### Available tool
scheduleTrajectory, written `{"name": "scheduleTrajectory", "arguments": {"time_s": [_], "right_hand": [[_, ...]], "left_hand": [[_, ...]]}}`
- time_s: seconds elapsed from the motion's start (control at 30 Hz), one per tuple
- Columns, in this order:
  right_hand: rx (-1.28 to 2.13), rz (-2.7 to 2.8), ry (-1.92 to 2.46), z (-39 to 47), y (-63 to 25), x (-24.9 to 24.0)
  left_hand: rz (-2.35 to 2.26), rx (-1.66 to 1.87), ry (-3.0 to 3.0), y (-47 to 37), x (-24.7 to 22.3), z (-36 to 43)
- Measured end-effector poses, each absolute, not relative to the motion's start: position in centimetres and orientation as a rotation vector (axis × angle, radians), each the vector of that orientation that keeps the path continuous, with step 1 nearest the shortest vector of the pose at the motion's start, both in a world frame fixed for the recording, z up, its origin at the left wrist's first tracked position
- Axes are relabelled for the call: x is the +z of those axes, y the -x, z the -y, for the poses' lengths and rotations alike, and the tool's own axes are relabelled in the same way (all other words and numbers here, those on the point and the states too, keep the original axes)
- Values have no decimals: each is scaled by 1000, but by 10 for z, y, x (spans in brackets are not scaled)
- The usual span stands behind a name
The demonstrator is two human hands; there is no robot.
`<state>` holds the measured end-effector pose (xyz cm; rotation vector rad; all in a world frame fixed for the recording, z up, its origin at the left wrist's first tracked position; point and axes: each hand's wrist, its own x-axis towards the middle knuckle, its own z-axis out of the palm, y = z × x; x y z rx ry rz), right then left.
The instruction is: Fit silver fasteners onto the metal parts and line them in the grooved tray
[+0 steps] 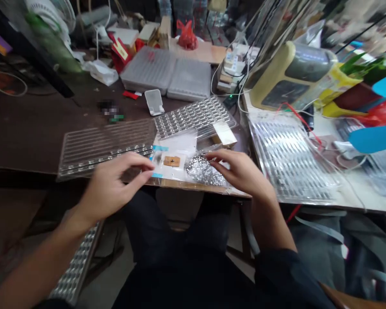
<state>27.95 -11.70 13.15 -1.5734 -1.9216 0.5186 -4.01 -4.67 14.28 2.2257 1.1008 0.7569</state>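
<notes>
My left hand [111, 184] hovers over the front right corner of a clear ribbed tray [106, 137], thumb and index tips drawn together; anything pinched there is too small to make out. Small metal parts fill that tray's front row. My right hand [242, 169] reaches over a heap of small shiny metal parts [207, 169] on clear plastic, its thumb and fingertips closed at the heap's upper edge. What they grip cannot be seen. Between both hands, a small brown block [171, 161] with a dark spot in its middle lies on a white sheet [180, 143] held by blue tape.
Behind, a ribbed tray full of metal parts [193, 116] lies beside a small white-topped box [224, 133]. Clear lidded cases [149, 68] stand farther back. To the right are stacked filled trays [292, 159], a beige machine [292, 77] and loose cables. Blue blades [376, 137] intrude at right.
</notes>
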Motion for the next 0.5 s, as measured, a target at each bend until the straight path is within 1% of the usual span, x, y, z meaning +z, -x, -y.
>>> {"name": "scheduleTrajectory", "arguments": {"time_s": [0.07,0.13,0.23,0.33,0.5], "right_hand": [[553,2164,1764,93,-279,106],[547,2271,1935,75,-276,89],[557,2369,2035,60,-275,82],[574,2402,2039,52,-276,84],[695,2383,1960,45,-283,76]], "left_hand": [[-1080,740,-2222,21,113,41],[-1055,683,-2202,2,84,32],[-1010,618,-2175,-21,58,21],[-946,579,-2190,-40,53,12],[-936,595,-2260,-70,63,-9]]}}
